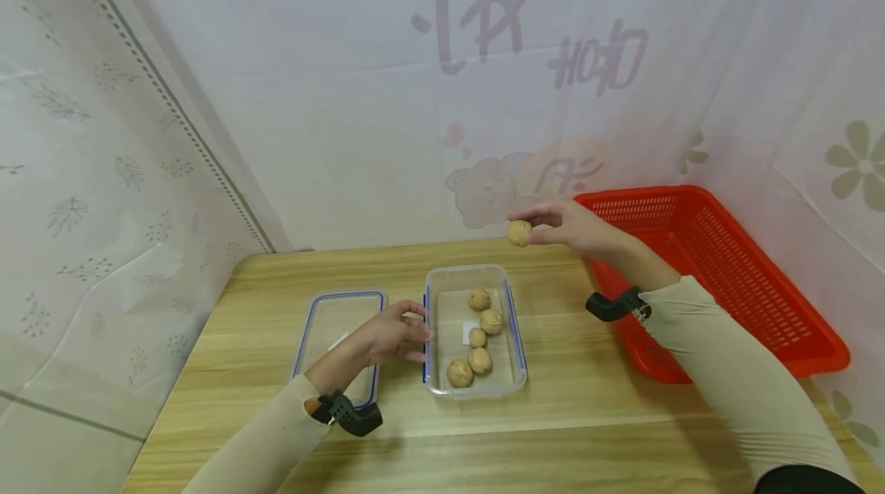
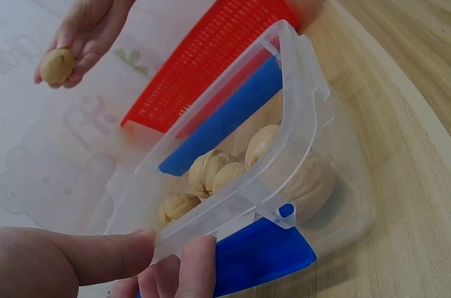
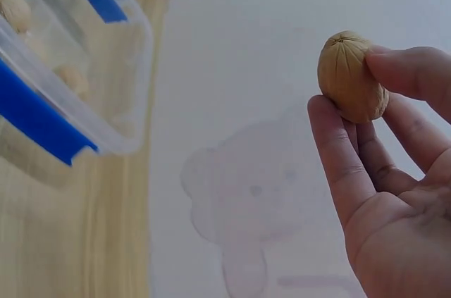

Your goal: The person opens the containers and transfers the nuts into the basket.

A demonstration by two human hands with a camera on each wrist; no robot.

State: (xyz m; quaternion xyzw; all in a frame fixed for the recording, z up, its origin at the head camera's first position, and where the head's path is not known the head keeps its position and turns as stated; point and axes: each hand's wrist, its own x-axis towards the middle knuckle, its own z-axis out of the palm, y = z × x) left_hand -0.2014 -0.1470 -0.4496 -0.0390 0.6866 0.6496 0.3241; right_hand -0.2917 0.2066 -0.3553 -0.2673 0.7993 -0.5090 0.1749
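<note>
Thumb and fingers of my right hand (image 1: 563,223) pinch a walnut (image 3: 352,77) above the far table edge. The nut is tan and ridged, in full sight in the right wrist view. My left hand (image 1: 394,331) touches the left side of a clear plastic box (image 1: 513,384), its fingertips at the rim and blue latch (image 2: 261,259). Several walnuts (image 1: 480,360) lie inside the box, which has no lid on it. A clear lid with a blue seal (image 1: 346,296) rests on the table left of the box, partly hidden under my left forearm.
A red plastic basket (image 1: 760,267) with slotted walls stands at the right, behind and beside my right forearm. The wooden table (image 1: 442,448) ends at the back against a pale printed curtain (image 1: 346,133).
</note>
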